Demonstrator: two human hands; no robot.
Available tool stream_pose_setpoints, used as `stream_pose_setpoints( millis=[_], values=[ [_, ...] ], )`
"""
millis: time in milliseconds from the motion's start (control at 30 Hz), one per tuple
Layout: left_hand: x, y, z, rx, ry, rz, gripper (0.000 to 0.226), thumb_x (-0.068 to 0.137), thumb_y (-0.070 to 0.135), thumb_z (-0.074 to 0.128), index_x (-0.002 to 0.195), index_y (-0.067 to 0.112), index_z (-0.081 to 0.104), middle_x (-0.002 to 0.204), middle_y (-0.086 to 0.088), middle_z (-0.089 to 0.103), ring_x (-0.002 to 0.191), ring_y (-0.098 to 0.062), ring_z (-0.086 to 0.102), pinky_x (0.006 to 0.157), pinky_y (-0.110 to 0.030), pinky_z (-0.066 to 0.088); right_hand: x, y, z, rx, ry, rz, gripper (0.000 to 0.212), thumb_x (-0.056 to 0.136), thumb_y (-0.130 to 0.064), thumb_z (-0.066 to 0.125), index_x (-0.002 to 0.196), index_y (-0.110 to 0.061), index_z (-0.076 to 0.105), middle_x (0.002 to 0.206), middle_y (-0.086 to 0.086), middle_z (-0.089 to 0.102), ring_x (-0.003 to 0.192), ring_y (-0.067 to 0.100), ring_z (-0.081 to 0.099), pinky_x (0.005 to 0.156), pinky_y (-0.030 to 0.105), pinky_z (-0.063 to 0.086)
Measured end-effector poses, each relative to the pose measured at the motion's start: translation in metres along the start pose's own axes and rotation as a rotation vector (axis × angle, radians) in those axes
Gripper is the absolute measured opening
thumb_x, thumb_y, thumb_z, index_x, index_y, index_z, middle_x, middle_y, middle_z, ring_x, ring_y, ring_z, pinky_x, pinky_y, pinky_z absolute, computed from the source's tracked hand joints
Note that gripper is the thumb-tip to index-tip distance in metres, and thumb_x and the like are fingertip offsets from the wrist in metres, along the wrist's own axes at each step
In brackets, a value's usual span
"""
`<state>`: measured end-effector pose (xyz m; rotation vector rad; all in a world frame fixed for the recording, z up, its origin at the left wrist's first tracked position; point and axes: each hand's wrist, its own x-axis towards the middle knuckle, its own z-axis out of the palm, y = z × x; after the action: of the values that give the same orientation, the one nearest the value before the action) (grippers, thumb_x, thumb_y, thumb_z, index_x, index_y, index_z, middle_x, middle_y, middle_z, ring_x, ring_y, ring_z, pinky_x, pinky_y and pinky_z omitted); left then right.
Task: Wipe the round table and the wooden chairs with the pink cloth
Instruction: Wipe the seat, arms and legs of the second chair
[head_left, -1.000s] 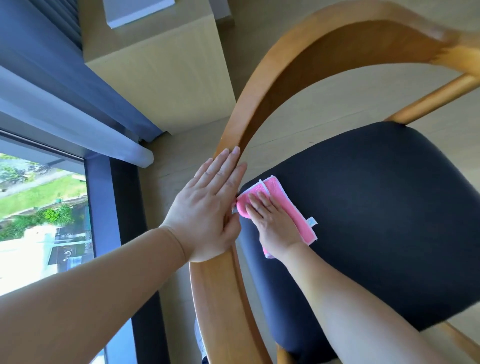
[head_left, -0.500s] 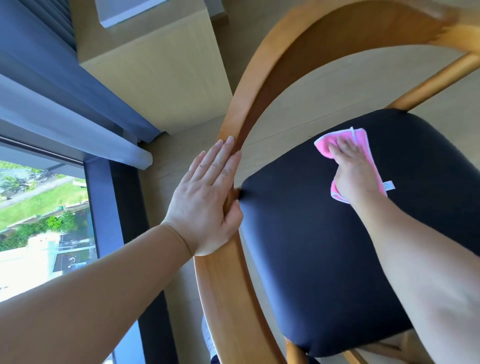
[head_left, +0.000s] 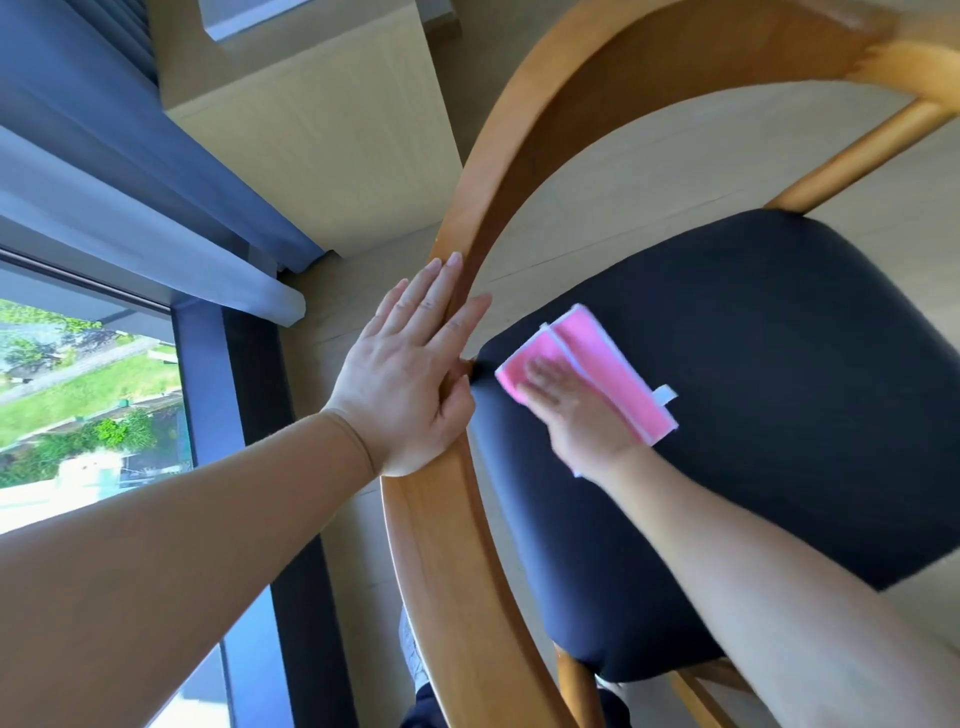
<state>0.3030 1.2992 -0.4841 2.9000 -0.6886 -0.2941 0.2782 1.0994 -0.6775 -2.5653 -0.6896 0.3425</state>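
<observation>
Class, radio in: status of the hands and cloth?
Left hand flat on wooden chair backrest. Right hand pressing pink cloth on dark seat. Nothing obstructing.

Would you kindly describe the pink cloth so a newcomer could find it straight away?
Start at the wooden chair with the curved backrest, beside the window. On its dark seat cushion, near the corner closest to the backrest, the right hand presses flat on the pink cloth. It is the only pink thing there, folded, white-edged, with a small white tag.

Bright daylight enters from the window (head_left: 88, 395) at left. Right hand (head_left: 576, 410) and pink cloth (head_left: 597, 364) show motion blur. Wide-angle distortion bends edges.
</observation>
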Motion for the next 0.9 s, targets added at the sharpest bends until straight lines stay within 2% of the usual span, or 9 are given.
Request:
stream_pose_setpoints(
  millis=[100,200,400,500,600,700,767,833,900],
  values=[
    [0.001,0.001,-0.002,0.039,-0.011,0.045,0.06,0.088,0.034,0.029,0.144,0.016,0.04,0.157,-0.014,0.02,0.146,-0.031,0.012,0.119,-0.048,0.01,-0.02,-0.052,0.019,0.002,0.02,-0.203,0.051,0.081,0.01,0.056,0.131,-0.001,0.055,0.137,0.02,0.051,0.13,0.037,0.044,0.111,0.051,0.024],
    [0.002,0.002,-0.003,0.09,-0.039,0.128,0.056,0.09,0.032,0.029,0.141,0.017,0.045,0.153,-0.011,0.031,0.145,-0.03,0.016,0.118,-0.052,0.013,-0.027,-0.064,0.022,-0.079,0.004,-0.249,0.045,0.081,0.001,0.061,0.125,-0.004,0.062,0.132,0.013,0.058,0.127,0.031,0.05,0.109,0.049,0.035],
    [0.002,0.0,-0.003,0.066,-0.052,0.161,0.055,0.09,0.032,0.027,0.137,0.016,0.049,0.15,-0.009,0.038,0.144,-0.028,0.023,0.117,-0.052,0.017,-0.024,-0.05,0.016,-0.066,0.05,-0.232,0.045,0.077,0.012,0.055,0.119,-0.002,0.065,0.133,0.017,0.056,0.126,0.038,0.049,0.107,0.053,0.031],
    [0.001,0.0,-0.002,0.064,-0.049,0.162,0.055,0.089,0.032,0.028,0.137,0.017,0.05,0.149,-0.008,0.039,0.144,-0.028,0.023,0.116,-0.052,0.018,-0.025,-0.036,0.009,-0.055,0.033,-0.218,0.048,0.074,0.016,0.066,0.12,0.001,0.064,0.132,0.02,0.056,0.126,0.042,0.047,0.106,0.052,0.034],
    [0.0,-0.001,-0.001,0.06,-0.035,0.167,0.055,0.087,0.03,0.031,0.137,0.016,0.05,0.149,-0.008,0.039,0.144,-0.028,0.023,0.117,-0.052,0.017,-0.025,-0.014,-0.014,-0.141,-0.038,-0.18,0.074,0.047,0.006,0.088,0.118,0.003,0.064,0.13,0.022,0.056,0.124,0.042,0.049,0.103,0.056,0.029],
    [0.0,-0.003,0.0,0.064,-0.025,0.175,0.055,0.086,0.028,0.033,0.136,0.015,0.051,0.149,-0.009,0.039,0.144,-0.028,0.022,0.118,-0.049,0.015,-0.028,0.019,-0.034,-0.155,-0.055,-0.126,0.087,0.031,0.009,0.091,0.114,0.01,0.063,0.125,0.028,0.057,0.118,0.05,0.05,0.099,0.061,0.029],
    [0.0,-0.002,0.0,0.06,-0.02,0.176,0.055,0.085,0.028,0.033,0.136,0.015,0.051,0.149,-0.009,0.039,0.144,-0.028,0.023,0.118,-0.05,0.015,-0.029,0.048,-0.045,-0.128,-0.071,-0.003,0.086,0.044,0.017,0.085,0.124,0.012,0.054,0.134,0.031,0.048,0.126,0.052,0.041,0.106,0.055,0.025],
    [0.0,-0.002,0.001,0.056,-0.02,0.176,0.056,0.085,0.027,0.033,0.136,0.014,0.051,0.149,-0.009,0.039,0.144,-0.028,0.022,0.118,-0.049,0.014,-0.032,0.082,-0.057,-0.125,-0.065,0.194,0.088,0.065,0.016,0.073,0.142,0.003,0.032,0.152,0.023,0.024,0.143,0.038,0.018,0.118,0.038,0.008],
    [0.0,-0.002,0.001,0.058,-0.022,0.173,0.056,0.085,0.027,0.034,0.136,0.014,0.051,0.15,-0.008,0.038,0.145,-0.027,0.021,0.119,-0.047,0.012,-0.041,0.11,-0.068,-0.061,-0.002,0.431,0.087,0.07,0.016,0.063,0.147,-0.003,0.027,0.158,0.017,0.015,0.147,0.026,0.007,0.118,0.026,0.0]
  ],
)
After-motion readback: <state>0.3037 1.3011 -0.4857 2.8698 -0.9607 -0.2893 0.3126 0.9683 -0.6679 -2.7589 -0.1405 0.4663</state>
